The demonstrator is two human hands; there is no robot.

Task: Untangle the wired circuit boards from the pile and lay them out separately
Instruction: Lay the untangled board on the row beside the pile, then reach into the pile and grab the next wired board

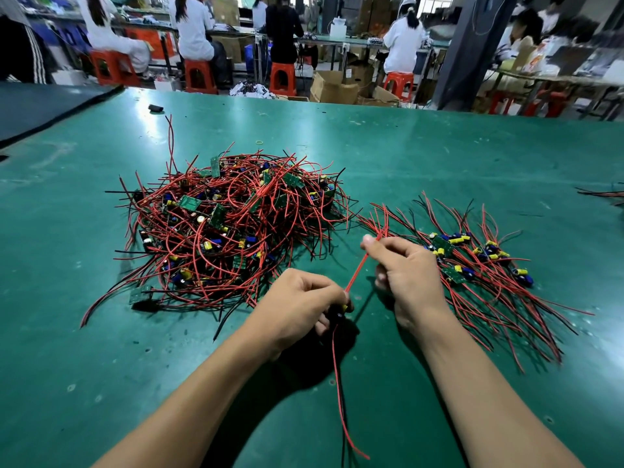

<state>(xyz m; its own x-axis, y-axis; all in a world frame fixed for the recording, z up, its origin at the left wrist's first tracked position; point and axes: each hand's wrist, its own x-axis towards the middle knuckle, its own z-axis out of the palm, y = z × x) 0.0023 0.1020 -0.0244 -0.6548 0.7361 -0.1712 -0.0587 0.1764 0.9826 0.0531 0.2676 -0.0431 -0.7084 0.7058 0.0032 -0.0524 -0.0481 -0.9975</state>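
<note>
The left hand [300, 307] is curled round a small wired circuit board [342, 307], mostly hidden by the fingers, with only a dark body and a yellow part showing. The right hand [407, 276] pinches the far end of its thin red insulated lead [358, 266] between thumb and forefinger. That lead is stretched straight between the hands, its long axis slanting from near-left to far-right, tip pointing away from the person. The second pair of red and black leads [339, 383] trails from the board toward the person. This unit looks freed and is being straightened. Next it should probably go down beside the laid-out row of wired green boards [479, 265] just right of the right hand, matching their slant. The tangled heap of red-wired boards [229, 228] lies to the left on the green table mat [439, 146].
</note>
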